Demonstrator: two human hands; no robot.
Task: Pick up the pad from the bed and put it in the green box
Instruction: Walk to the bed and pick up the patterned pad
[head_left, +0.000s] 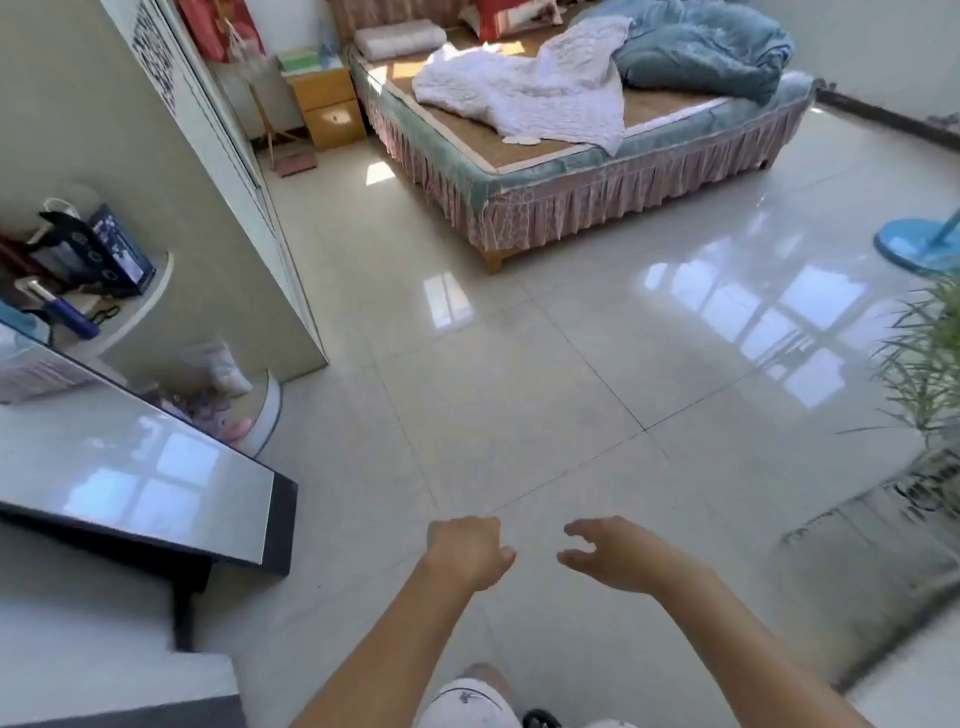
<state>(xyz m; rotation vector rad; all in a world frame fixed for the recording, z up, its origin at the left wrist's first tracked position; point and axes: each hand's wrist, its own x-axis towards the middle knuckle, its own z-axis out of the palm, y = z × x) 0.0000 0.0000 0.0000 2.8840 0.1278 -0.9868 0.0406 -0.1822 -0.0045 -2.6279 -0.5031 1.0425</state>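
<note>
The bed (545, 171) stands across the room at the top, with a woven mat and a pink frilled skirt. A small white pad (520, 139) lies on the mat near the bed's front edge, beside a white quilt (540, 85). A green box (300, 58) sits on the yellow nightstand (327, 106) left of the bed. My left hand (467, 551) hangs over the floor at the bottom centre, fingers curled shut, holding nothing. Just to its right, my right hand (613, 553) has its fingers apart and empty. Both hands are far from the bed.
A blue duvet (696, 49) is heaped on the bed's right. A tall cabinet (171, 171) with cluttered shelves lines the left. A glossy dark-framed table (156, 467) is at lower left. A blue fan base (914, 244) and a plant (930, 364) stand at right. Shiny tiled floor (519, 389) lies between.
</note>
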